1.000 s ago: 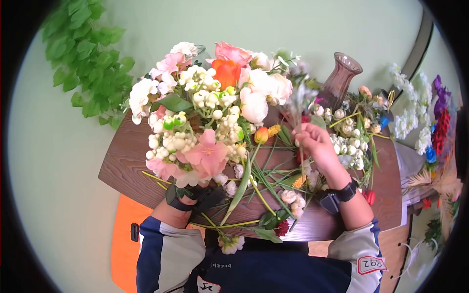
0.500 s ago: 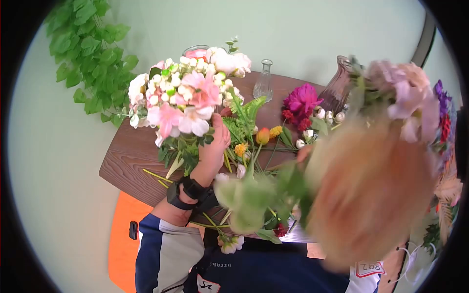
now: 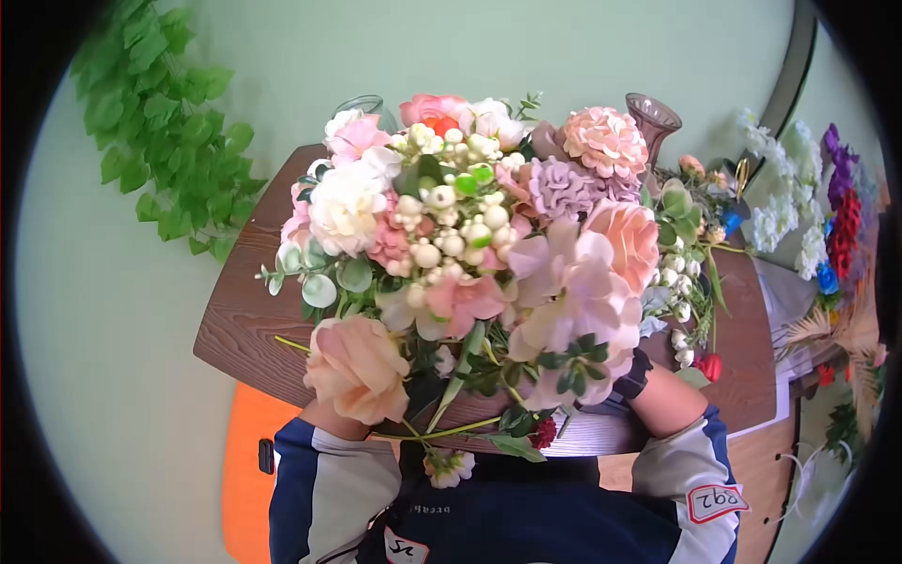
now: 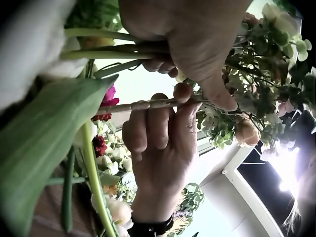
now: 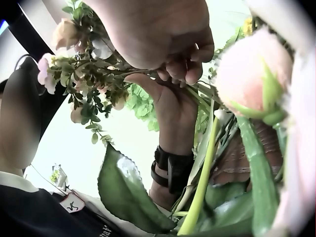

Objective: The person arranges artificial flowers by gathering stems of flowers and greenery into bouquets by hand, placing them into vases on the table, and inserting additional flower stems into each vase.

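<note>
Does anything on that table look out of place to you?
Yes: a small creamy-white flower juts past the near edge of the dark brown wooden table, so it looks misplaced and might slip off.

Bouquet (image 3: 442,252) over table (image 3: 246,305); vase (image 3: 655,120) — behind, right

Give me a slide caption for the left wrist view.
Left hand and right hand gripping flower stems beside a broad green leaf.

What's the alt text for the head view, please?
Large mass of pink, white and lilac flowers fills the centre, hiding the left hand and right hand. Dark brown wooden table lies beneath; flared mauve glass vase stands behind at right, leafy green vine hangs far left.
</note>
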The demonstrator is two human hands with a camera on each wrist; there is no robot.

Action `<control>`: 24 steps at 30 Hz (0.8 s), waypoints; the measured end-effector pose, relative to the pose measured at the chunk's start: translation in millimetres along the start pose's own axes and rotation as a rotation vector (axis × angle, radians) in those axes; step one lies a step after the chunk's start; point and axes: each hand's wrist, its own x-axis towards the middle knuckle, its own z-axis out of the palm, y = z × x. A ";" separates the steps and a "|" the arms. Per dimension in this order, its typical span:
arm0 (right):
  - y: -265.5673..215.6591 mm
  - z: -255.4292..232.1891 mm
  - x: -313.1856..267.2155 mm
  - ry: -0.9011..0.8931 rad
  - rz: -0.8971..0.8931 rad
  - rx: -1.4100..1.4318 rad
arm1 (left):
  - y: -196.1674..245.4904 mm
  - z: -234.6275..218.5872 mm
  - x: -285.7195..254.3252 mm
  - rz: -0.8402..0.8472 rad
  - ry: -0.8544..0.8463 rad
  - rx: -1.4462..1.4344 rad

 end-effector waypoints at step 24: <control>-19.7 49.5 72.5 0.284 -0.162 -0.552 | 8.7 44.7 55.3 0.061 0.238 -0.015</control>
